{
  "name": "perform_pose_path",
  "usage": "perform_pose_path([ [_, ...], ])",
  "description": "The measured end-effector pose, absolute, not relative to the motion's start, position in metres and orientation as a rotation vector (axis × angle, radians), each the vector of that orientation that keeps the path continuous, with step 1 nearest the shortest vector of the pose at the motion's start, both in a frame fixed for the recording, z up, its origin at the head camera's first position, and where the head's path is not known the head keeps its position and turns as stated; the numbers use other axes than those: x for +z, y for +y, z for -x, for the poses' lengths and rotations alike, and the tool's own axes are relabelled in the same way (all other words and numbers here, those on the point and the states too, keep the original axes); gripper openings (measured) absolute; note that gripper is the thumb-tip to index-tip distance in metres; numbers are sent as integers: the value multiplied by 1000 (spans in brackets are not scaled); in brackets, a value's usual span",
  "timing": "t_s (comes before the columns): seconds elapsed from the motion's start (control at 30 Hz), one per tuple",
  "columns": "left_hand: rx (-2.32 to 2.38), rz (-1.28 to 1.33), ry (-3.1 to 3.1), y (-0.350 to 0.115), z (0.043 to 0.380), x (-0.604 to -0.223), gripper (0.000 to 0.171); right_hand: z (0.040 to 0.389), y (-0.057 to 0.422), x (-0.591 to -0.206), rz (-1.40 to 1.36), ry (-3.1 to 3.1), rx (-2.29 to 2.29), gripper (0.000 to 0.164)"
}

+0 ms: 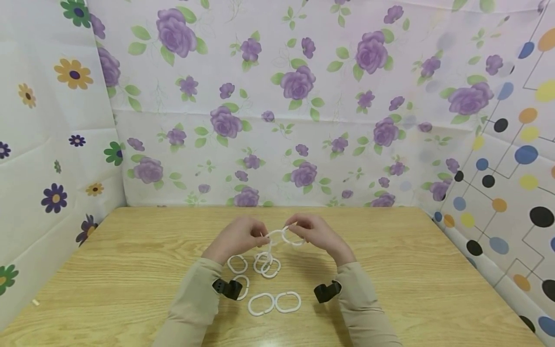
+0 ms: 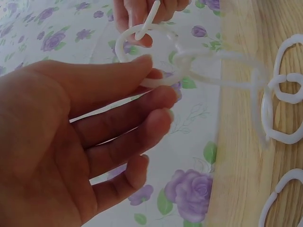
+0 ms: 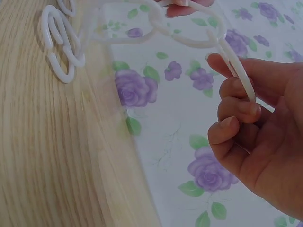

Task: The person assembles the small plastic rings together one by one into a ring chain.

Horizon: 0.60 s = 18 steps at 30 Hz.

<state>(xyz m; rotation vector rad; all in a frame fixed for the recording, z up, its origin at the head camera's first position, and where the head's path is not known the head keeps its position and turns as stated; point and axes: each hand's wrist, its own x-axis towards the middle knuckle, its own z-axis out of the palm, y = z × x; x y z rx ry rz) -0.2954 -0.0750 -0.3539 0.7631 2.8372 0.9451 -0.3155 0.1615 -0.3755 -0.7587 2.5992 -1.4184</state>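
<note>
My left hand pinches a white plastic chain link between thumb and fingertips. Opposite it, my right hand grips another white link, with its fingers curled round one side. These two links are hooked through each other in the right wrist view. From the left-hand link runs a further link, and the chain drops from there to several joined links by the tabletop. Both hands are raised over the table, close together.
Nearer the person, two links lie end to end, a left one and a right one. Another loose link and one partly hidden by the left wrist camera are on the wooden table. Flowered cloth hangs behind.
</note>
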Motion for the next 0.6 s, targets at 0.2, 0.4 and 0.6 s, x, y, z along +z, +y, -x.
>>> perform_pose_path([
  [0.2, 919, -808, 2744, -73, 296, -358, 18, 312, 156, -371, 759, 2611, -1391, 22],
  [0.4, 985, -813, 2700, -68, 297, -361, 27, 308, 144, -368, 856, 2608, -1329, 22],
  [0.6, 974, -795, 2742, -68, 296, -360, 23, 305, 140, -366, 857, 2606, -1338, 20],
])
